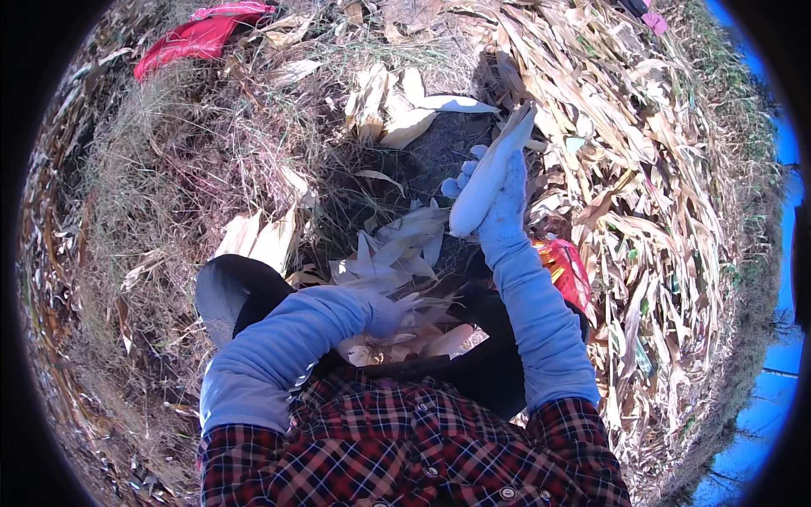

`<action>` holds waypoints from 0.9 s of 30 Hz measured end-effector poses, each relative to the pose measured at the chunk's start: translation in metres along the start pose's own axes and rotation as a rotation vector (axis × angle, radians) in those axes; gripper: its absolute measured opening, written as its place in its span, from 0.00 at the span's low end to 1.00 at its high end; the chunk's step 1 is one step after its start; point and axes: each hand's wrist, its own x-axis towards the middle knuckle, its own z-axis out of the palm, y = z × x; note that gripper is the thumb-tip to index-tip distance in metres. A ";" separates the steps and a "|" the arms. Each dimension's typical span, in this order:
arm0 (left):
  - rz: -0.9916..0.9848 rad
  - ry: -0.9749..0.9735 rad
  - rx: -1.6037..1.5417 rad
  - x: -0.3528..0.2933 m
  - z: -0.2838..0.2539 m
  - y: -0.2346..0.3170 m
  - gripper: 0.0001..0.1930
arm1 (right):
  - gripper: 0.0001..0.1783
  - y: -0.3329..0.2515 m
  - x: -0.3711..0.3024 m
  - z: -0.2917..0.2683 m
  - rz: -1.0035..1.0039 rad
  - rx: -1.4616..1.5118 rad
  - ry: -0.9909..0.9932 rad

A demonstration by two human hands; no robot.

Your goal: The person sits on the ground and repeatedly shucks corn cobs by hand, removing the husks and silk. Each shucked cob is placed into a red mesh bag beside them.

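Note:
My right hand (pixel 508 193), in a white glove, is wrapped round an ear of corn (pixel 492 173) in its pale, dry husk. The ear is held out in front of me and slants up to the right; gloved fingertips show along its left side. Close to my lap, my left hand (pixel 389 315), gloved too, is over a heap of loose pale husks (pixel 389 258). Its fingers blend into the husks, so their grip is unclear. A pinkish, bare-looking piece (pixel 452 340) lies among the leaves at my lap.
Beside my right forearm lies a red mesh bag (pixel 564 269) with yellow-orange corn in it. Dry stalks and leaves (pixel 650 245) cover the ground on the right. Dry grass (pixel 160 203) spreads on the left, with a red cloth or sack (pixel 198 40) at the far left.

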 end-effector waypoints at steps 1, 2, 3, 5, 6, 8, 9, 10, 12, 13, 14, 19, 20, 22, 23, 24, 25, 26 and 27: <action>0.075 0.046 0.011 0.004 0.004 -0.001 0.28 | 0.36 -0.019 0.007 -0.011 -0.063 0.026 -0.051; 0.138 0.102 0.015 0.003 0.011 -0.002 0.29 | 0.38 -0.026 0.008 -0.011 -0.049 0.005 -0.095; 0.067 0.166 0.002 -0.005 -0.004 0.003 0.29 | 0.39 -0.029 0.008 -0.008 -0.041 -0.005 -0.141; -0.069 0.295 -0.022 -0.013 -0.044 0.014 0.29 | 0.43 -0.014 0.004 -0.003 0.067 -0.088 -0.142; -0.069 0.452 -0.063 -0.021 -0.071 0.022 0.20 | 0.45 -0.009 -0.002 -0.004 0.120 -0.133 -0.130; -0.266 0.585 -0.023 -0.023 -0.089 -0.008 0.14 | 0.45 0.000 -0.011 0.006 0.242 -0.132 -0.208; -0.274 0.816 -0.148 -0.034 -0.107 0.004 0.12 | 0.45 0.000 -0.012 0.009 0.295 -0.131 -0.245; -0.193 0.984 -0.327 -0.027 -0.108 -0.007 0.13 | 0.44 0.003 -0.012 0.008 0.313 -0.123 -0.253; -0.119 1.228 -0.636 -0.023 -0.111 -0.008 0.15 | 0.44 0.014 -0.010 0.009 0.370 -0.090 -0.218; -0.077 1.347 -0.793 -0.023 -0.112 -0.010 0.16 | 0.44 0.020 -0.009 0.010 0.399 -0.073 -0.200; -0.042 1.383 -0.717 -0.028 -0.117 -0.009 0.19 | 0.42 0.022 -0.013 0.010 0.407 -0.060 -0.243; 0.099 1.333 -1.069 -0.042 -0.129 0.012 0.20 | 0.37 0.033 -0.025 0.011 0.322 -0.380 -0.221; 0.115 1.308 -1.092 -0.044 -0.133 0.017 0.19 | 0.37 0.034 -0.030 0.016 0.281 -0.466 -0.261; 0.133 1.277 -1.241 -0.050 -0.137 0.029 0.14 | 0.33 0.042 -0.035 0.024 0.223 -0.519 -0.292; 0.130 1.223 -1.381 -0.057 -0.139 0.032 0.13 | 0.32 0.041 -0.035 0.025 0.213 -0.545 -0.251; 0.127 1.162 -1.519 -0.064 -0.139 0.032 0.12 | 0.32 0.041 -0.035 0.026 0.203 -0.571 -0.209; 0.123 1.095 -1.655 -0.068 -0.139 0.032 0.11 | 0.31 0.041 -0.035 0.026 0.192 -0.596 -0.166; 0.359 1.221 -1.700 -0.058 -0.138 0.032 0.10 | 0.30 0.041 -0.032 0.024 0.173 -0.569 -0.153; 0.409 1.264 -1.723 -0.054 -0.134 0.029 0.10 | 0.30 0.040 -0.027 0.020 0.153 -0.542 -0.138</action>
